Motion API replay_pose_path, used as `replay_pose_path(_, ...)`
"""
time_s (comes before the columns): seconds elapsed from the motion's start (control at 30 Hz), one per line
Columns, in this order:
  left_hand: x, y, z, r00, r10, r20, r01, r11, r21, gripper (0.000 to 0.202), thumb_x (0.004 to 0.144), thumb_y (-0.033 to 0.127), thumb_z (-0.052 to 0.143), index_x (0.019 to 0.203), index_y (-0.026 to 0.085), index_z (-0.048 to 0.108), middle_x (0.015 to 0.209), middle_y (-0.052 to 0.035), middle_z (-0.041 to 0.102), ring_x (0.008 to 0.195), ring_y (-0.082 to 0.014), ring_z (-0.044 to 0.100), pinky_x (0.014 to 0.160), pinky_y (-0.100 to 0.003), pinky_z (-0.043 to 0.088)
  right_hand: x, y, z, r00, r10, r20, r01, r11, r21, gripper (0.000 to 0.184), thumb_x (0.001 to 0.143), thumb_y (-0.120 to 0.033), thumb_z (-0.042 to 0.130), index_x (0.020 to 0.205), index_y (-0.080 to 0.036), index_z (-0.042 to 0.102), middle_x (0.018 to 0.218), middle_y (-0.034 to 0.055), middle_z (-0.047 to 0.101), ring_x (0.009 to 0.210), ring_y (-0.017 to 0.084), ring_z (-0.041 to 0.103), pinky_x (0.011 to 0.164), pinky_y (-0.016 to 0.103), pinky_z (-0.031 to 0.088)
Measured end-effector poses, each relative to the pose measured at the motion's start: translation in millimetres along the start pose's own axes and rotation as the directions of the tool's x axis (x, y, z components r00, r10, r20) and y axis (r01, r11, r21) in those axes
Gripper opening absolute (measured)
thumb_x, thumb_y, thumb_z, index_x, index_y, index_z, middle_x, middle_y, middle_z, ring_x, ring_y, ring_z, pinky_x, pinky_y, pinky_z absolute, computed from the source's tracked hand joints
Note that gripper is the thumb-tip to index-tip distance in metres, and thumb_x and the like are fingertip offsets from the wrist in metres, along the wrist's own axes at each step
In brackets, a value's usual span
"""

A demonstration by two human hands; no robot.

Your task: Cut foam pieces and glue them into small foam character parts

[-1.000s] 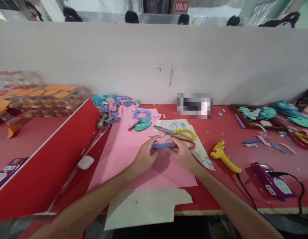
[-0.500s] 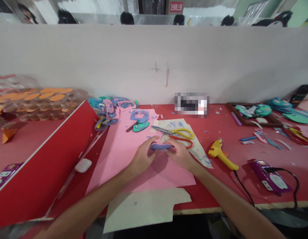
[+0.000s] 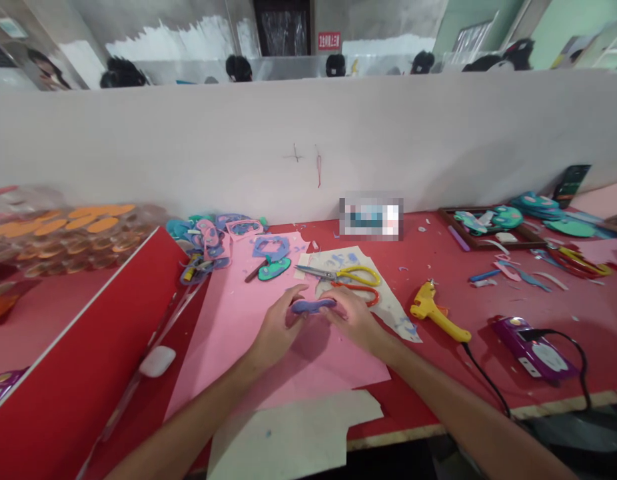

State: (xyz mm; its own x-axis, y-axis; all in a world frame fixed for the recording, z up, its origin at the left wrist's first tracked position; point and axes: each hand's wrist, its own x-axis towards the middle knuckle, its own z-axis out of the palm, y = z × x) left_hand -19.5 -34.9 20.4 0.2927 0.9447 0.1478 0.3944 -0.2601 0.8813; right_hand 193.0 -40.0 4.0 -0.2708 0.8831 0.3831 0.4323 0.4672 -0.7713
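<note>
Both my hands pinch a small purple foam cut-out (image 3: 313, 306) above a pink sheet (image 3: 268, 333) on the red table. My left hand (image 3: 278, 325) grips its left end with thumb on top. My right hand (image 3: 349, 315) grips its right end, fingers curled. Just behind the hands lie yellow-handled scissors (image 3: 341, 273) and an orange-red ring-shaped handle (image 3: 361, 292) on a cream paper.
A yellow glue gun (image 3: 436, 312) with a black cord lies right of my hands, a purple device (image 3: 531, 347) beyond it. Foam pieces (image 3: 218, 237) pile at the back left. A red board (image 3: 83, 347) leans at left. A white partition (image 3: 308, 140) closes the back. Other people's heads show above the partition.
The view has tilted up and shifted, so everything sits lower and further left in the picture. My hands still hold the purple piece in the same grip.
</note>
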Motion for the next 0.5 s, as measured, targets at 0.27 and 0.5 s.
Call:
replay_pose_path(0.27, 5, -1, -10.5, 1.0, 0.007, -0.024, -0.006, 0.998, 0.062, 0.053, 0.083, 0.021, 0.057, 0.136, 0.019, 0.055, 0.118, -0.0075, 0.069, 0.106, -0.0219, 0.067, 0.1, -0.038, 0.053, 15, -3, 12, 0.986, -0.072, -0.151, 0.072, 0.997, -0.005, 0.018, 0.105, -0.034, 0.049, 0.101, -0.026, 0.065, 0.098, 0.0065, 0.07, 0.097, 0.024, 0.063, 0.09, 0.039, 0.048)
replay_pose_path(0.5, 5, -12, -18.3, 0.999, -0.026, -0.048, 0.028, 0.999, 0.037, 0.048, 0.088, 0.028, 0.061, 0.136, 0.023, 0.057, 0.128, -0.0079, 0.067, 0.114, -0.0243, 0.067, 0.099, -0.037, 0.056, 14, -2, 16, 0.988, -0.066, -0.143, 0.065, 0.998, -0.012, 0.012, 0.102, -0.024, 0.054, 0.098, -0.023, 0.065, 0.098, 0.006, 0.071, 0.095, 0.023, 0.063, 0.088, 0.036, 0.049)
